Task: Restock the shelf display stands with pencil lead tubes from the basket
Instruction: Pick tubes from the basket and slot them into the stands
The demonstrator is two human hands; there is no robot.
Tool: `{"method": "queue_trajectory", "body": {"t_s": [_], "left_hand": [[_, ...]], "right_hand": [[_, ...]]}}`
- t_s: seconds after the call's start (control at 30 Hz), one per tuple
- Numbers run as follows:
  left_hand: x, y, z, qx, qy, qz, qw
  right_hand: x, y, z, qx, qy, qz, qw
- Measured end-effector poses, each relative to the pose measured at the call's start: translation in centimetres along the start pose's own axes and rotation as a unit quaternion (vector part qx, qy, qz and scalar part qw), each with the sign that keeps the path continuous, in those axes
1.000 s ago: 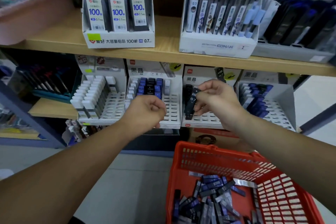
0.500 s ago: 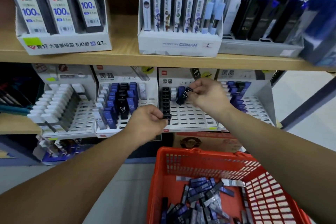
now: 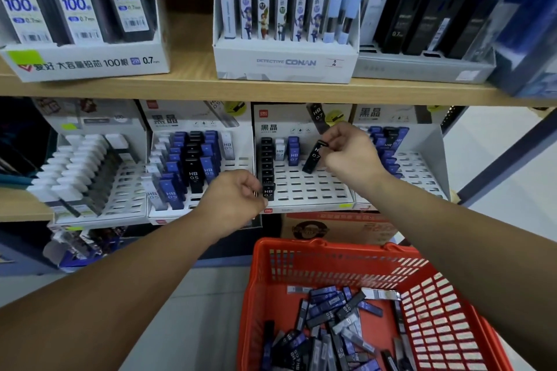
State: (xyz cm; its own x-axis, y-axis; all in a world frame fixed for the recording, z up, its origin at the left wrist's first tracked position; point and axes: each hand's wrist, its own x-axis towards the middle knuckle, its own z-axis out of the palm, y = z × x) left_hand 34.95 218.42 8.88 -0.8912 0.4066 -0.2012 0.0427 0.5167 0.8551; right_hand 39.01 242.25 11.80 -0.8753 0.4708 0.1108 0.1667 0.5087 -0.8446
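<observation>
My right hand (image 3: 346, 153) pinches a black pencil lead tube (image 3: 313, 159) marked HB 0.7. The tube is tilted, with its lower end just over the slots of the white display stand (image 3: 304, 190). That stand holds a column of black tubes (image 3: 266, 166) on its left, plus a white and a blue tube at the back. My left hand (image 3: 238, 197) is curled at the front of that column, fingertips against the frontmost black tube (image 3: 268, 191), and a dark sliver shows between the fingers. The red basket (image 3: 331, 262) below holds several loose tubes (image 3: 331, 319).
A neighbouring stand (image 3: 193, 172) on the left carries blue and black HB 0.5 tubes, and another stand (image 3: 419, 166) is on the right. The wooden upper shelf (image 3: 193, 87) bears lead and pencil boxes. A cardboard box (image 3: 337, 227) sits under the stands.
The view has closed in on the stands. My right hand has brought the black tube lower, toward the slots. My left hand stays at the front of the black column.
</observation>
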Motion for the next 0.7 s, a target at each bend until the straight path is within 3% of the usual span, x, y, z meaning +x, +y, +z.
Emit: {"method": "queue_trajectory", "body": {"t_s": [0.4, 0.7], "left_hand": [[0.4, -0.1, 0.2, 0.002, 0.011, 0.002, 1.0], [0.2, -0.2, 0.2, -0.012, 0.016, 0.018, 1.0]], "right_hand": [[2.4, 1.6, 1.8, 0.005, 0.036, 0.003, 0.999], [2.8, 1.5, 2.2, -0.118, 0.001, -0.067, 0.991]]}}
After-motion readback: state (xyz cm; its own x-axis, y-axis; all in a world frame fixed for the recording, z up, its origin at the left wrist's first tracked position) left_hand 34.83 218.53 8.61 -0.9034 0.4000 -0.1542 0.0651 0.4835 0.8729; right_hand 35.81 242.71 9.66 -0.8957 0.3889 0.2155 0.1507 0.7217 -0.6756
